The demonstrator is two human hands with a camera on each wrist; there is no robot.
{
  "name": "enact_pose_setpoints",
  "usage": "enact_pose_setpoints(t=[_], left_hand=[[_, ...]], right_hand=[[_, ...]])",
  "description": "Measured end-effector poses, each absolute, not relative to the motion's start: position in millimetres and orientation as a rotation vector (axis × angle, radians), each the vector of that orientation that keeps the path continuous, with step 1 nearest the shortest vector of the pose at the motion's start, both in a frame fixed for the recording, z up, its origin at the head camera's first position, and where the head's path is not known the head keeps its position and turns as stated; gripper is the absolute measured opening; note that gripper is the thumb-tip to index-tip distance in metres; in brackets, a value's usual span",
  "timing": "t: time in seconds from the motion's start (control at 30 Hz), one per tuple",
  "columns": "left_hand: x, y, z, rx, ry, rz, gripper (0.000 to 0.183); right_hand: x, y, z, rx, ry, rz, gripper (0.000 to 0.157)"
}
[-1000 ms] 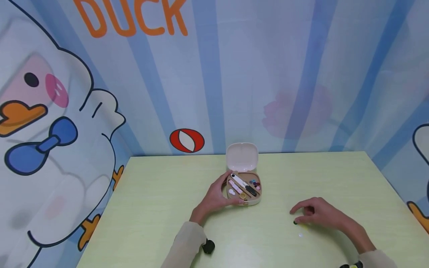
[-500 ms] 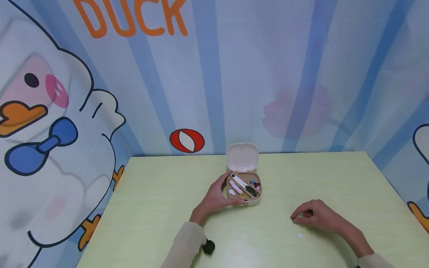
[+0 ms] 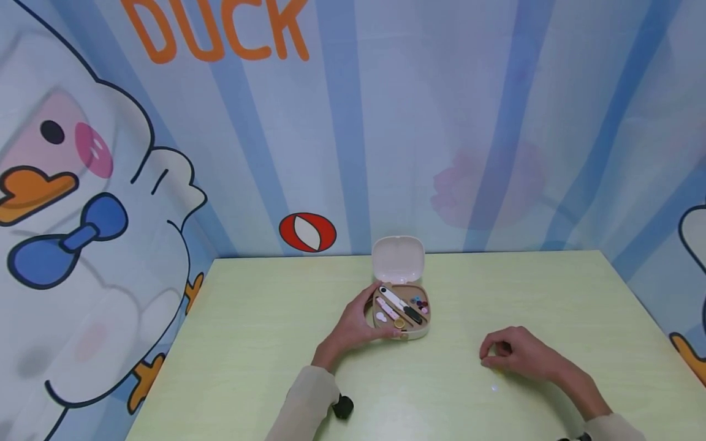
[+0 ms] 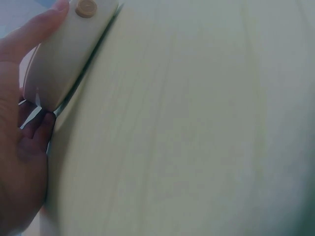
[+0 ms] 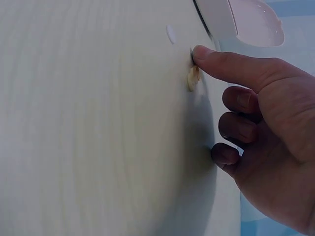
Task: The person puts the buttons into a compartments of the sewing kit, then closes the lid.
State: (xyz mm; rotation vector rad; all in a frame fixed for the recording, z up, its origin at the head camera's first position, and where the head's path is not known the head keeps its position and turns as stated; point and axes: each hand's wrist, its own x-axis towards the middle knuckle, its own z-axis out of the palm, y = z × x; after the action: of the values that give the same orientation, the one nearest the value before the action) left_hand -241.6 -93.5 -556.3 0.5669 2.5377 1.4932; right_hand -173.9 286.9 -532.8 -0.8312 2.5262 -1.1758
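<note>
My left hand grips the near left side of a sewing kit box, its thumb along the front by the round clasp. The box's pale pink lid stands raised. Inside lie a white-and-black tool, a pink stick-like tool, a gold ring-shaped piece and several small coloured buttons. To the right, my right hand pinches a small dark button between thumb and index finger, low over the table. Most of that button is hidden by the thumb.
Near the right hand, a yellowish button and a small white disc lie on the pale wood-grain table. A duck-print curtain hangs behind the table's far edge.
My right index finger has come down to meet the thumb, and the small dark button, seen at the thumb tip before, is now pinched. The left hand and the box have stayed put.
</note>
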Motion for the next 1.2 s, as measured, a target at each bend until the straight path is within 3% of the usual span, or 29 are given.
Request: enact_pose_setpoints(t=[1.2], left_hand=[[-244,-95,-559,0.610,2.528,1.506,0.112]], right_hand=[[-237,212,-503,-0.941,2.549,-1.159,0.006]])
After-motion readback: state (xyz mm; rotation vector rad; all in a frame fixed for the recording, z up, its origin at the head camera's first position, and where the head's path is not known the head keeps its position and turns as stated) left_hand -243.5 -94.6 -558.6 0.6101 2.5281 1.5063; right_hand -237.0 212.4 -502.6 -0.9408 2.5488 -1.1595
